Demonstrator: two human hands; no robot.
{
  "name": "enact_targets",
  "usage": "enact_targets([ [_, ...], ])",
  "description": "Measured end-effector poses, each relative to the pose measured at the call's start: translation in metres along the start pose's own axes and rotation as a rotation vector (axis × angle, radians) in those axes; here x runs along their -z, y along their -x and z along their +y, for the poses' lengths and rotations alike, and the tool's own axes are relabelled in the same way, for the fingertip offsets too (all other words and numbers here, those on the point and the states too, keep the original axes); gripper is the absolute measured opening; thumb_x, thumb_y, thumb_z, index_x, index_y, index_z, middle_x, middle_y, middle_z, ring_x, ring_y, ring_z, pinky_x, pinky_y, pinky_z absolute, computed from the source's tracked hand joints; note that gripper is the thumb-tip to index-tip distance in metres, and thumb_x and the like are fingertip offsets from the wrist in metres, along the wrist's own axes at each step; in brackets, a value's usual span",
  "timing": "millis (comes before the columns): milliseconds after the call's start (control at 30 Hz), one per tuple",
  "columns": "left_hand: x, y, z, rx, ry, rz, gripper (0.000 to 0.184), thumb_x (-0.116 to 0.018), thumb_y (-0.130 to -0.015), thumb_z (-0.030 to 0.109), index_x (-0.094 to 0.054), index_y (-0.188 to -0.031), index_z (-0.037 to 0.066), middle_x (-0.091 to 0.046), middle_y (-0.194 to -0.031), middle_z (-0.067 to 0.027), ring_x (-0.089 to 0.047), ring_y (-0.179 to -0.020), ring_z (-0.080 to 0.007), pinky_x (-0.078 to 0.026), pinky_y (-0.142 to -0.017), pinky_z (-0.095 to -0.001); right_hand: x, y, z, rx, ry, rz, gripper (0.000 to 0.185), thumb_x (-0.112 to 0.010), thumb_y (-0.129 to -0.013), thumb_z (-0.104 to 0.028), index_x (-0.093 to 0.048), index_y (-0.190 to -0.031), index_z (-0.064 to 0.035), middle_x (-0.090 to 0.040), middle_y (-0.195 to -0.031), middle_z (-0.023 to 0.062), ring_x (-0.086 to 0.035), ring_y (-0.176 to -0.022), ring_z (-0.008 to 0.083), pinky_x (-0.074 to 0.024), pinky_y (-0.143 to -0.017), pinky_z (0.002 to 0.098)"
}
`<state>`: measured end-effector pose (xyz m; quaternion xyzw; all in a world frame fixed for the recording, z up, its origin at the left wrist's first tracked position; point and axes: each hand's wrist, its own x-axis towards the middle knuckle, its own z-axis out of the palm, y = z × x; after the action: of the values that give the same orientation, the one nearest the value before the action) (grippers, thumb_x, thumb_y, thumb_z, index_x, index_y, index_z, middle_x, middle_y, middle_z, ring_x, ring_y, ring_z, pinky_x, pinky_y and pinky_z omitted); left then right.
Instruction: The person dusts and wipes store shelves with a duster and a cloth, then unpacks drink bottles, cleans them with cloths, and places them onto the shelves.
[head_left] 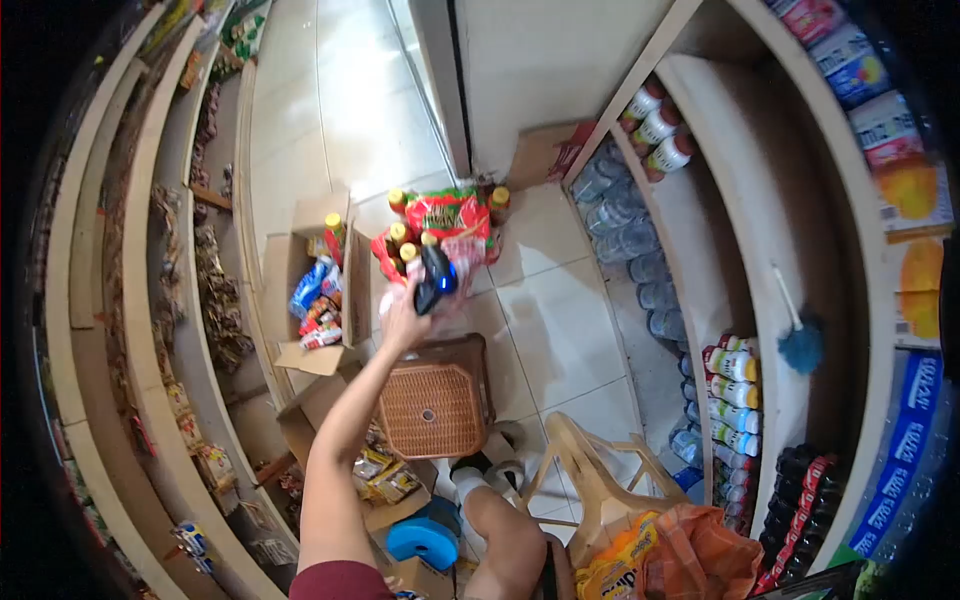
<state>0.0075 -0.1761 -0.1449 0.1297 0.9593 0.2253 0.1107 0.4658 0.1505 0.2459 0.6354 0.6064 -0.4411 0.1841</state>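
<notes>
Black handheld scanner [432, 283] being gripped by left hand [404, 322], yellow-capped bottles [399, 236] being neared, red pack's [450, 210] lettering being blurred, right hand's state not being shown.

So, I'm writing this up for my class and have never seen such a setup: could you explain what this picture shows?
There is no machine: a camera worn on a person's head looks forward and down. The bare left hand holds a dark device with a blue light; the right hand is out of view. On the tiled floor stand yellow-capped bottles, an open box of packets and a woven-topped stool. Stocked shelves run along both sides.
</notes>
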Motion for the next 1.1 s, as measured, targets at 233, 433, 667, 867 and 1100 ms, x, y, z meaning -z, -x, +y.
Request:
enact_targets([
  [233,0.173,0.170,0.101,-0.013,0.583,-0.131,0.068,-0.064,-0.067,0.014,-0.035,-0.128,0.008,-0.058,-0.102,-0.0237,-0.060,-0.089,-0.0342,-0.046,-0.078,-0.0379,0.054,0.114,0.011,0.176,-0.259,0.097,0.042,-0.054,-0.078,-0.003,-0.042,-0.118,-0.0031,-0.056,-0.083,0.0060,-0.056,-0.069,0.0143,-0.0467,-0.059,0.0251],
  [433,0.294,0.278,0.192,-0.026,0.779,-0.415,0.059,-0.060,-0.067,0.004,-0.040,-0.122,0.003,-0.057,-0.098,-0.0109,-0.054,-0.088,-0.0191,-0.043,-0.080,-0.0313,0.107,0.184,0.044,0.346,-0.492,0.294,0.036,-0.052,-0.074,0.004,-0.047,-0.110,-0.0032,-0.055,-0.092,0.0036,-0.057,-0.070,0.0110,-0.0464,-0.054,0.0241],
  [667,0.381,0.304,0.315,-0.178,0.919,-0.877,0.042,-0.063,-0.067,0.004,-0.049,-0.107,0.004,-0.053,-0.084,-0.0022,-0.051,-0.079,-0.0125,-0.044,-0.070,-0.0297,0.102,0.257,0.090,0.506,-0.709,0.710,0.019,-0.058,-0.075,0.001,-0.056,-0.095,0.0024,-0.061,-0.087,0.0032,-0.059,-0.081,0.0144,-0.0480,-0.072,0.0282],
  [867,0.390,0.335,0.391,-0.480,1.042,-1.531,0.055,-0.067,-0.071,0.003,-0.042,-0.120,0.002,-0.050,-0.111,-0.0072,-0.048,-0.102,-0.0175,-0.038,-0.089,-0.0325,-0.005,0.276,0.109,0.134,-1.140,0.374,0.017,-0.057,-0.079,-0.010,-0.057,-0.094,-0.0022,-0.061,-0.080,0.0047,-0.059,-0.070,0.0142,-0.0483,-0.063,0.0274],
  [1100,0.422,0.394,0.463,-0.467,0.425,-1.880,0.067,-0.069,-0.068,0.006,-0.036,-0.126,0.003,-0.046,-0.117,-0.0069,-0.042,-0.112,-0.0182,-0.035,-0.095,-0.0329,-0.056,0.326,0.071,0.525,-1.834,-0.110,0.058,-0.061,-0.077,-0.010,-0.034,-0.128,-0.0033,-0.051,-0.116,0.0043,-0.050,-0.103,0.0140,-0.0408,-0.088,0.0274],
])
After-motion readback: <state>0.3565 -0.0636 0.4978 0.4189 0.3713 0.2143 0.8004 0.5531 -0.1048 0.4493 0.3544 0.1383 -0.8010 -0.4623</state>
